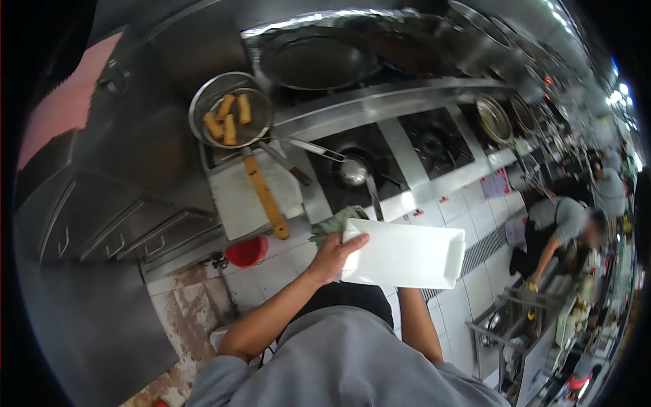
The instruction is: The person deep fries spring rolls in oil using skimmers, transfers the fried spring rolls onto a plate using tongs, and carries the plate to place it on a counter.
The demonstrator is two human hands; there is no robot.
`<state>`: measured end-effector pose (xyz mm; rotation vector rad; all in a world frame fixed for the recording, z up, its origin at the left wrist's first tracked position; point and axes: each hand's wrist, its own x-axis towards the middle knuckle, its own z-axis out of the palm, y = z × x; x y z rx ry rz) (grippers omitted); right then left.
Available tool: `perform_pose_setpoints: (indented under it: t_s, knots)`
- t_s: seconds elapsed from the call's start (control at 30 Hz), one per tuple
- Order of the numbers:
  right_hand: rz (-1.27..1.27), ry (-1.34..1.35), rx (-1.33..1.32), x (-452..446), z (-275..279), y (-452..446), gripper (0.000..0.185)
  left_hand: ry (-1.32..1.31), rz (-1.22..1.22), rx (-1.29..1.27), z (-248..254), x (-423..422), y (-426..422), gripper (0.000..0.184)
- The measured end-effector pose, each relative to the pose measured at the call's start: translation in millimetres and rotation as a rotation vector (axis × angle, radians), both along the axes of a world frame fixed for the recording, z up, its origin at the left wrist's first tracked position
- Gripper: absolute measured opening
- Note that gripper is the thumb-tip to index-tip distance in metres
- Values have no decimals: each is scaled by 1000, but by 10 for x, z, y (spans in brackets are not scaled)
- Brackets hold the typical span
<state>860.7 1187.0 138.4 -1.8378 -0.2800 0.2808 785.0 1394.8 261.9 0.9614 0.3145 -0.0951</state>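
My left hand [332, 256] grips the left end of a white rectangular plate [407, 254], thumb over the rim and fingers underneath. A green cloth [337, 225] lies just beyond that hand, against the plate's corner; whether the hand also holds it, I cannot tell. My right forearm [418, 322] reaches under the plate, which hides the right hand and its fingers. Ahead and to the left, several golden fried rolls [230, 129] rest in a round strainer [196, 112] with a wooden handle [263, 197].
A ladle [354, 173] lies over a stove burner [336, 190]; a second burner [434, 142] is beside it. A large wok [319, 61] sits behind. Below the white board [230, 193] is a red container [246, 252]. Another person [559, 220] bends over at right.
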Motion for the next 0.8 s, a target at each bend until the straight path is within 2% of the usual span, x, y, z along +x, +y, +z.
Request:
perform_pose_setpoints:
  t_s: [0.07,0.17,0.23,0.27,0.3,0.33,0.4,0.43,0.47,0.5,0.53,0.57,0.63,0.7,0.77,0.8]
  knots:
    - [20,55,44,-7,7,58,45,16,9,49,-11,-84,145,30]
    - [32,150,122,-22,62,85,45,55,85,80,228,-282,358,32]
    - [4,213,210,-13,198,86,45,83,322,3,445,-502,552,35]
    - [-10,215,233,5,341,114,45,183,316,-20,421,-688,721,37]
    - [-24,222,244,16,531,164,45,171,425,-79,488,-856,827,39]
    - [52,98,110,112,911,381,38,177,535,-86,614,-1010,923,38]
    - [-9,291,-86,172,1473,634,33,175,722,-52,500,-1385,1122,38]
    - [23,194,-163,222,1619,794,34,213,824,-40,458,-1537,1193,39]
    - [85,204,-253,277,1823,993,34,201,887,-17,482,-1647,1245,42]
    - [192,24,-237,346,1886,1219,35,200,955,-17,418,-1759,1295,44]
    - [307,-176,-171,435,1898,1474,36,198,1023,-18,325,-1840,1331,45]
    - [375,-140,-183,542,1902,1752,39,199,1025,-19,255,-1878,1350,45]
    - [418,-382,-165,808,1598,2399,46,161,1119,1,113,-1895,1360,50]
    - [495,-374,-259,993,1590,3030,48,176,1171,-40,-107,-1832,1336,53]
    - [380,-464,-309,1206,1200,3624,47,192,1217,-72,-274,-1699,1313,58]
    - [392,-361,-370,1328,1081,3896,50,188,1227,-70,-325,-1599,1307,58]
